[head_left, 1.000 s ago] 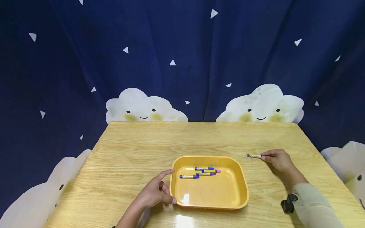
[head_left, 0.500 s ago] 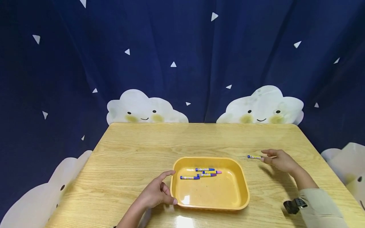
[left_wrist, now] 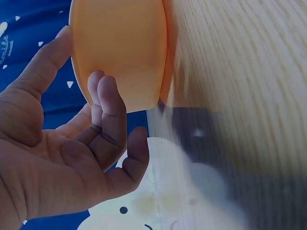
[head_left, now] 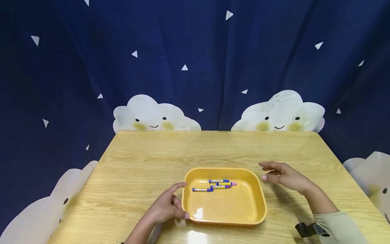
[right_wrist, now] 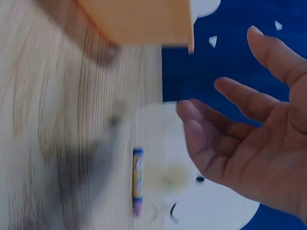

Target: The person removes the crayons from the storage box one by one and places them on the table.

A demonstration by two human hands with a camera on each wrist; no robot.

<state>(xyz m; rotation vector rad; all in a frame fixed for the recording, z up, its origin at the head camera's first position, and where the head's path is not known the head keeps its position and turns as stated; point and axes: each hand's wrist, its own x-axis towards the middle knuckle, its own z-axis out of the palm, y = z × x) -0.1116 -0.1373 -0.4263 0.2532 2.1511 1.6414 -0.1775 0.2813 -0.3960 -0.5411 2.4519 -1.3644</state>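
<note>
A yellow plastic tray (head_left: 225, 208) stands on the table with several yellow-wrapped crayons (head_left: 220, 187) lying toward its back left. My left hand (head_left: 164, 205) touches the tray's left end, thumb and forefinger spread along the rim. In the left wrist view, its other fingers bend near the tray's outer wall (left_wrist: 120, 38). My right hand (head_left: 286, 178) hovers just right of the tray, fingers apart with nothing between them. A single crayon (right_wrist: 138, 182) with a pinkish-purple tip lies on the table near that hand in the right wrist view; the hand hides it in the head view.
The light wooden table (head_left: 146, 159) reaches back to a dark blue curtain (head_left: 207, 51) with white triangles and smiling clouds. A dark strap with a small device (head_left: 310, 230) sits at my right sleeve.
My right hand pinched the loose crayon's end a second ago, let go of it, then moved left over it toward the tray. Left hand, tray and its crayons stay in place.
</note>
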